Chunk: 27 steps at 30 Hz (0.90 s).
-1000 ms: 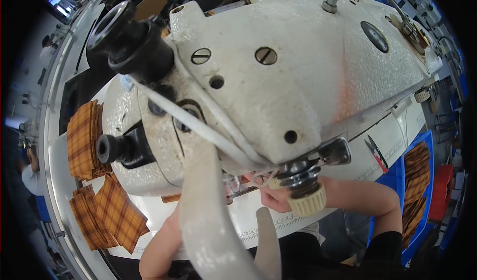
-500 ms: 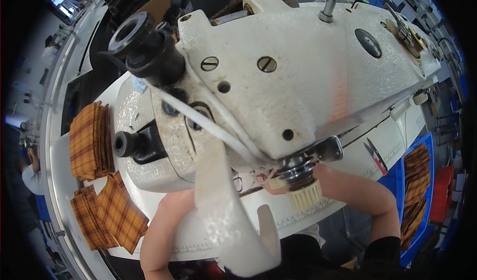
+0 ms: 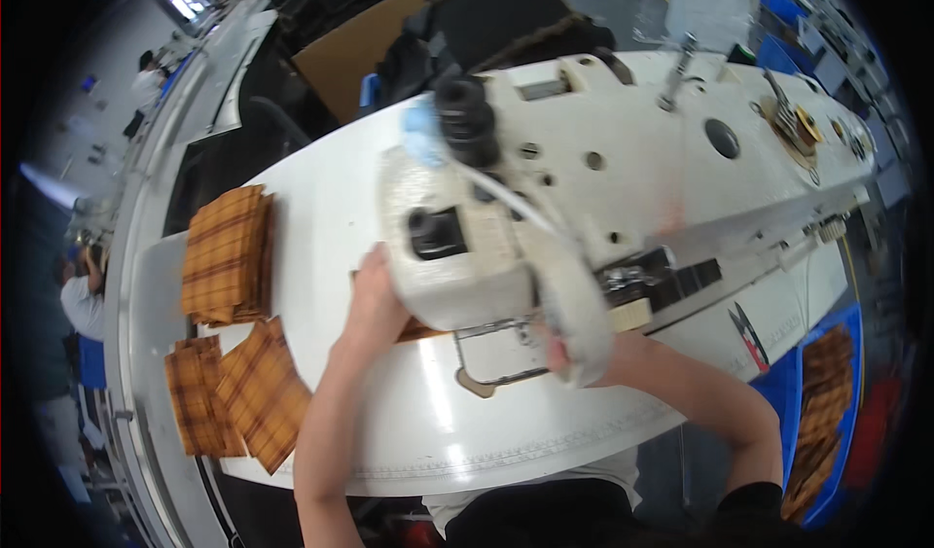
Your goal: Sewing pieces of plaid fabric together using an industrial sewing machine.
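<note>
A white industrial sewing machine (image 3: 569,154) fills the middle, its head over the white table. My left hand (image 3: 375,295) is at the left side of the machine head. Its fingers look curled onto a plaid orange-brown fabric piece (image 3: 424,332), most of which the hand and machine hide. My right hand (image 3: 557,351) is largely behind the machine's curved white guard (image 3: 576,305); only a blurred bit of it shows near the needle plate (image 3: 501,355), and its fingers cannot be made out. My right forearm comes in from the lower right.
Plaid fabric pieces lie in a tall stack (image 3: 226,256) and a lower pile (image 3: 199,397) at the left. Red-handled thread snips (image 3: 749,337) lie on the right of the table. A blue bin (image 3: 798,392) there holds more plaid pieces. Dark material (image 3: 506,18) is heaped behind.
The view has shifted back, so the machine looks smaller and farther right. My left hand now shows beside the machine head, where the machine hid it before. The fabric under it has come into sight.
</note>
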Tool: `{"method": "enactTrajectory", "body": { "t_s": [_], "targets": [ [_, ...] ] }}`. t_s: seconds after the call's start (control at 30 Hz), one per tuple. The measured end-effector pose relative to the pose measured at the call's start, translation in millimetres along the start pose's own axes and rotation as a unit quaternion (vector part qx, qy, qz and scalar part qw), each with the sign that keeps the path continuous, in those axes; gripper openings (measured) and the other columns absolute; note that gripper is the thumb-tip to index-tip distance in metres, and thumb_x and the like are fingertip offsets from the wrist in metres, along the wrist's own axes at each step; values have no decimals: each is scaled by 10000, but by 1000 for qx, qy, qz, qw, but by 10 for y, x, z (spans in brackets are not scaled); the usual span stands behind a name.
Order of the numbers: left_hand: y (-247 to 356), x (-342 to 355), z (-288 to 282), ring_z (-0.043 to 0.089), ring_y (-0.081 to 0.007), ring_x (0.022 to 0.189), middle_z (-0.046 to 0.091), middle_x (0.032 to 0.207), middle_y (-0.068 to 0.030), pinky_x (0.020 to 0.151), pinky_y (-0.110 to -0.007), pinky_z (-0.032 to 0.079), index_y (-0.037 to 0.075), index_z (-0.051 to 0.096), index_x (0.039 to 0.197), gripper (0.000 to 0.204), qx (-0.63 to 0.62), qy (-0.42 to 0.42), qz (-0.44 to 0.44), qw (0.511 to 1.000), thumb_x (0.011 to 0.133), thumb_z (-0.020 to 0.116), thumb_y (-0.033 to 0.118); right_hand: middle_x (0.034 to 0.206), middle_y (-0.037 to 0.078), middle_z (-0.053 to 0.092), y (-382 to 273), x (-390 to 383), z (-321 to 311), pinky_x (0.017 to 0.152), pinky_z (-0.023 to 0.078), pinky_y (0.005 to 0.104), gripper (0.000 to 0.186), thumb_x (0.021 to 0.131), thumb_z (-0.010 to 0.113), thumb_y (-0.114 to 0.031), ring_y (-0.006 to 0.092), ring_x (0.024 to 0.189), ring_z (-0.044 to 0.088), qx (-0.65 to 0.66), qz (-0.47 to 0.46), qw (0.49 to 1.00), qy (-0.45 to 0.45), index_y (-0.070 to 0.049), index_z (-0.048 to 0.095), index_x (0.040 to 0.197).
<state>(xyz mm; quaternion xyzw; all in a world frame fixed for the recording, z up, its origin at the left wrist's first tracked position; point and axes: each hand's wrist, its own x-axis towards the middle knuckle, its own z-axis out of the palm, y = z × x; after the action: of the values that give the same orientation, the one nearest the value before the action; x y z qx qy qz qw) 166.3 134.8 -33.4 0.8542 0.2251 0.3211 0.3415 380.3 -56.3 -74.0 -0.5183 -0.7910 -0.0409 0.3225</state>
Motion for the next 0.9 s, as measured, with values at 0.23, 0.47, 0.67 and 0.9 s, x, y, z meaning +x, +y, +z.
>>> {"method": "enactTrajectory", "body": {
  "t_s": [0.23, 0.47, 0.67, 0.9],
  "targets": [
    [294, -975, -1263, 483, -56, 690, 562, 759, 6, 612, -229, 409, 11, 583, 933, 120, 168, 269, -151, 936, 969, 635, 113, 939, 117, 657, -67, -24, -190, 719, 505, 443, 274, 713, 599, 39, 283, 838, 640, -17, 0, 999, 47, -68, 648, 960],
    [133, -1937, -2554, 628, -245, 956, 656, 1055, -128, 806, -341, 507, -18, 659, 1116, 218, 531, 309, -152, 774, 977, 604, 140, 875, 79, 610, -141, 12, -130, 771, 436, 409, 240, 751, 629, 6, 271, 783, 592, -10, 26, 997, 66, -85, 646, 972],
    [347, -2156, -1537, 636, -302, 933, 665, 982, -113, 784, -371, 525, -6, 693, 990, 185, 391, 47, -135, 909, 808, 720, 7, 856, 76, 612, -218, 17, -204, 627, 436, 352, 301, 693, 661, -20, 224, 720, 610, -118, -25, 991, 53, -65, 647, 990],
    [211, -2118, -1538, 642, -222, 840, 645, 929, -100, 728, -341, 545, -14, 626, 928, 136, 426, -18, -88, 900, 811, 696, -13, 796, 39, 555, -269, 50, -213, 627, 426, 343, 333, 686, 652, -35, 207, 684, 569, -103, -87, 991, 15, -33, 653, 1019]
  ]
}}
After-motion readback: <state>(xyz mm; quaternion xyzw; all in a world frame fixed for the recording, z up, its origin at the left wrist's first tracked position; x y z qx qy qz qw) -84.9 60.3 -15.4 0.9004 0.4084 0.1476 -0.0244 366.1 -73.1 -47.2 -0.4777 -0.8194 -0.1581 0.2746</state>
